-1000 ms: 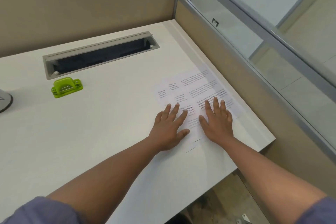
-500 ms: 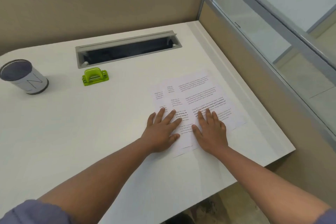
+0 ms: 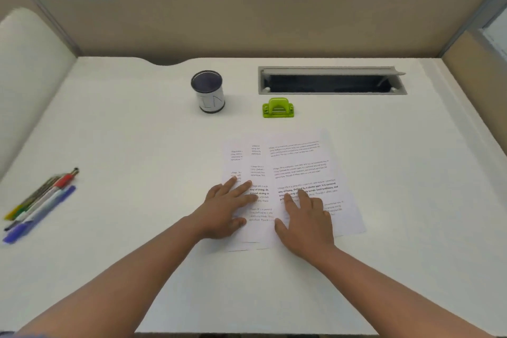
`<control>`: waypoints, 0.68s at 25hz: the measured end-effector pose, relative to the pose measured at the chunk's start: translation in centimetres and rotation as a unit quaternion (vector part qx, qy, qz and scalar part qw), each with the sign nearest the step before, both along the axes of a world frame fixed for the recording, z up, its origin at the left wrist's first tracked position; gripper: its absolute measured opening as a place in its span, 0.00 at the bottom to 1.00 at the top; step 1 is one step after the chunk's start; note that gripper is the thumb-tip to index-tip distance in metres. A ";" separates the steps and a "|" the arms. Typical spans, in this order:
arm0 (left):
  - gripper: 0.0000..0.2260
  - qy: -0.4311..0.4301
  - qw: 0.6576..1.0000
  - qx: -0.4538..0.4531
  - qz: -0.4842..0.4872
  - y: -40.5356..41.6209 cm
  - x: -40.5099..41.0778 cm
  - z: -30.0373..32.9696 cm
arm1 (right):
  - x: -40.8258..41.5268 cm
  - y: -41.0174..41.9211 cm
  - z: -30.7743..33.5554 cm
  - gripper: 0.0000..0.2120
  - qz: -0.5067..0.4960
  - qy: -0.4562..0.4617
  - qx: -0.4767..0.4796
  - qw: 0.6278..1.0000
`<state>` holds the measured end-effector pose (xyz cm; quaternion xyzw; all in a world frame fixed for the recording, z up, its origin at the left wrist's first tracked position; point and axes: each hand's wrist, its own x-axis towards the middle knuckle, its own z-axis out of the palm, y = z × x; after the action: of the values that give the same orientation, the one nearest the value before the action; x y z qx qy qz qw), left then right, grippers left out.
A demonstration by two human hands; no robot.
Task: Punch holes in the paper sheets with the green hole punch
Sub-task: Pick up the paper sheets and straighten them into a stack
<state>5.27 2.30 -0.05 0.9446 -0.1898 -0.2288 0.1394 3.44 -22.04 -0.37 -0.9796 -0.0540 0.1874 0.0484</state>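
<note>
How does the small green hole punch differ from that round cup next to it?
The green plastic hole punch is low, blocky and bright green; the cylindrical white cup with a dark rim is taller, round and open-topped. The punch stands nearer the grey cable slot, the cup to its left. Both stand untouched on the white desk, beyond the papers.

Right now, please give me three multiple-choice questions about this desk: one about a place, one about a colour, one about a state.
1. Where does the hole punch stand?
A. on the paper sheets
B. beyond the paper sheets, before the cable slot
C. inside the cup

2. What colour is the hole punch?
A. green
B. red
C. blue

3. What are the hands doing?
A. gripping the punch
B. lifting the cup
C. resting flat on the sheets

Answers: 1 B, it sits on bare desk just below the slot, right of the cup. 2 A, its body is bright green. 3 C, left hand and right hand lie on the paper, fingers straight.
</note>
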 end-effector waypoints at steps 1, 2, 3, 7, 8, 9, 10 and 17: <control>0.29 0.002 1.000 -0.002 0.012 1.4 -0.6 0.0 | -0.1 1.2 -0.1 0.35 0.012 -0.001 0.002 1.000; 0.29 0.004 1.000 -0.004 0.022 2.4 -1.1 0.1 | -0.2 2.0 -0.1 0.35 0.024 -0.003 0.001 1.000; 0.29 0.006 0.999 -0.007 0.031 3.5 -1.6 0.1 | -0.2 3.0 0.0 0.35 0.039 -0.003 -0.002 0.999; 0.29 0.021 0.998 -0.024 0.062 5.8 -2.5 0.5 | 0.3 3.9 0.3 0.31 0.063 -0.017 0.039 0.997; 0.29 0.019 0.995 -0.042 0.093 5.8 -2.6 0.6 | 0.8 3.5 0.6 0.29 0.046 -0.023 0.075 0.996; 0.29 0.010 0.987 -0.068 0.145 5.6 -2.7 0.8 | 1.5 2.8 0.9 0.28 0.016 -0.031 0.116 0.993; 0.30 -0.004 0.972 -0.095 0.215 5.3 -2.7 0.9 | 2.4 1.8 1.1 0.28 -0.031 -0.042 0.155 0.987; 0.19 0.113 0.739 -0.298 0.594 3.5 0.3 2.6 | 7.1 -2.6 2.4 0.19 -0.390 0.016 0.314 0.865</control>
<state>5.58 5.76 2.56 0.7431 0.3681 -0.1365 0.5419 10.51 -24.61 2.06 -0.8507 0.2777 0.1419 0.4232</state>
